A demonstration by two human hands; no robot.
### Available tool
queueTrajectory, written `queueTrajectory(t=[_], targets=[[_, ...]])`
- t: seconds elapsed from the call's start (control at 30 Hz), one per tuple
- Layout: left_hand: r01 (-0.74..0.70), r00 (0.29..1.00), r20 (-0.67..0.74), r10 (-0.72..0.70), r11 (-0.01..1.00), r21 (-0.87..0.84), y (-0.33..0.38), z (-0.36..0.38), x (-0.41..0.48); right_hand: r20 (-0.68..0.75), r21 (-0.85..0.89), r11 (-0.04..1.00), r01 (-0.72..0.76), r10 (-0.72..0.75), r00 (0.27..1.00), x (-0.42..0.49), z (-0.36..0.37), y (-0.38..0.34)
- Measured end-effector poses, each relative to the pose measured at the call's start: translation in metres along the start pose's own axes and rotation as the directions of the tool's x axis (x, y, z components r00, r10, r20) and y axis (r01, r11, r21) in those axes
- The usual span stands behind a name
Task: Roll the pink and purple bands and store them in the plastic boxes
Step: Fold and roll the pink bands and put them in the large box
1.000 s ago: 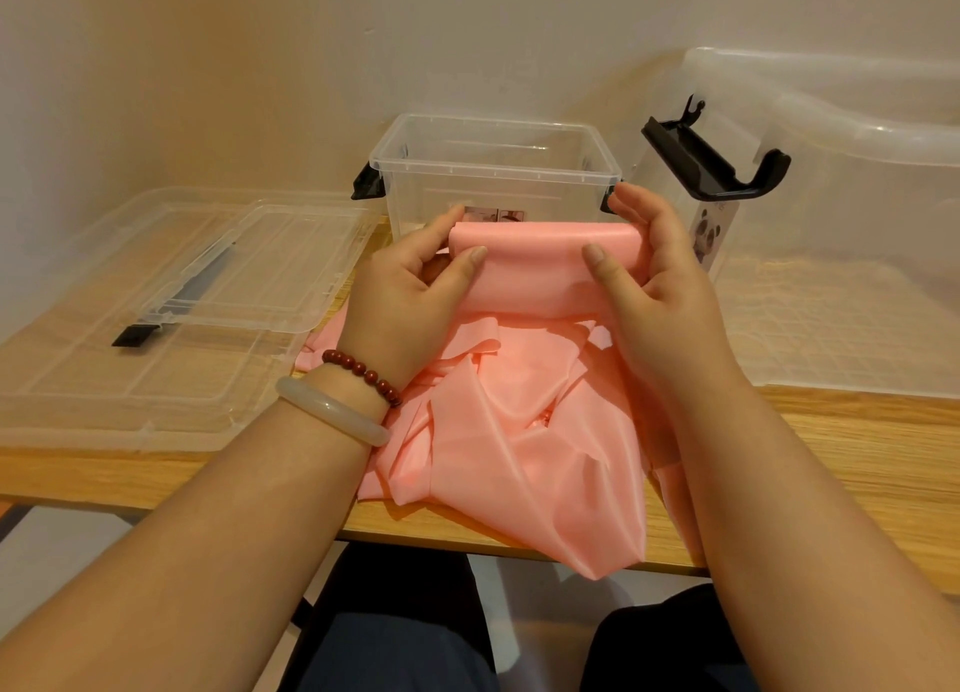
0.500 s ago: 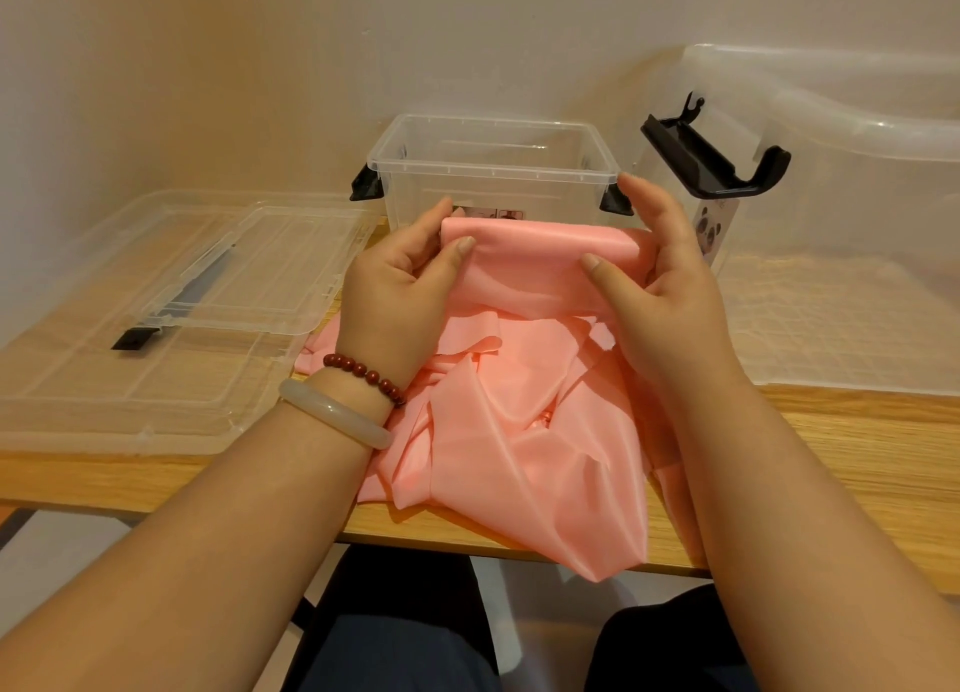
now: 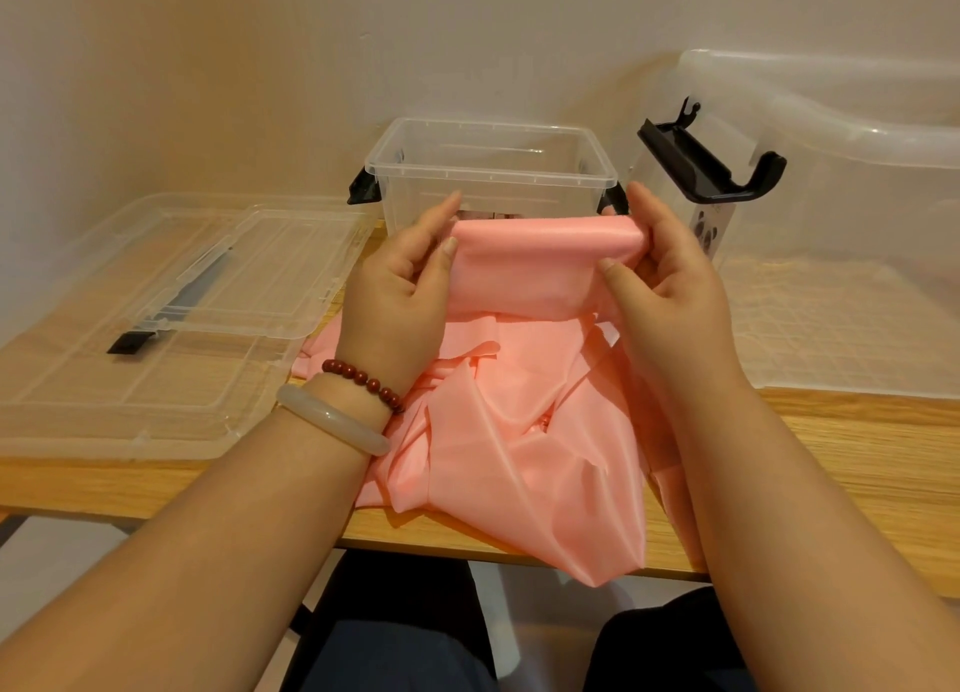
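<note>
**Hands pinch the two ends of a part-rolled band**

Both hands are closed on the pink band (image 3: 540,260). The left hand (image 3: 395,296) and the right hand (image 3: 670,286) each pinch one end of its rolled part between thumb and fingers. They hold the roll level, lifted a little off the table and just in front of the box. Gripping at the ends likely keeps the roll even in width and stops it loosening between turns.

The table (image 3: 831,462) carries everything. At its right, against the wall, stands the big box (image 3: 857,213) with its black latch (image 3: 711,166) swung up. Its top runs out of view, so I cannot tell what it holds. Two clear lids (image 3: 156,327) lie flat at the left, one on the other, probably set aside so the boxes stay open for loading. The box (image 3: 491,179) stands lidless just behind the roll, a short reach away for the drop.

Below the roll, the rest of the band lies crumpled on the table between the forearms, and one fold hangs over the near edge. By that slack, the rolling looks well short of done. No purple band is in view. A pale bangle (image 3: 332,421) and a red bead bracelet (image 3: 363,379) sit on the left wrist.
</note>
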State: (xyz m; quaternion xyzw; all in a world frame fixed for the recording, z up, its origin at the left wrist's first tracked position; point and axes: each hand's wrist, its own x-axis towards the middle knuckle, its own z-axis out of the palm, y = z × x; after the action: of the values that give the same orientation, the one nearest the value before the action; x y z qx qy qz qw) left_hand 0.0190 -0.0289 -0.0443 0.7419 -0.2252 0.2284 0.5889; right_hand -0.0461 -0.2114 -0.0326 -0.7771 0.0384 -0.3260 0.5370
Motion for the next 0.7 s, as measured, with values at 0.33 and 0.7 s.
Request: queueTrajectory(t=[0.33,0.7], targets=[[0.040,0.999,0.001,-0.040,0.997,-0.062,0.0052,-0.0012,-0.0010,-0.087,-0.042,0.999,0.010,-0.014,0.996,0.0034,-0.0028,-0.0025],[0.050,0.997,-0.061,-0.051,0.999,-0.017,0.0034,-0.0037,0.0024,-0.045,0.010,1.000,0.023,-0.023,0.999,0.0020,-0.0028,-0.0029]])
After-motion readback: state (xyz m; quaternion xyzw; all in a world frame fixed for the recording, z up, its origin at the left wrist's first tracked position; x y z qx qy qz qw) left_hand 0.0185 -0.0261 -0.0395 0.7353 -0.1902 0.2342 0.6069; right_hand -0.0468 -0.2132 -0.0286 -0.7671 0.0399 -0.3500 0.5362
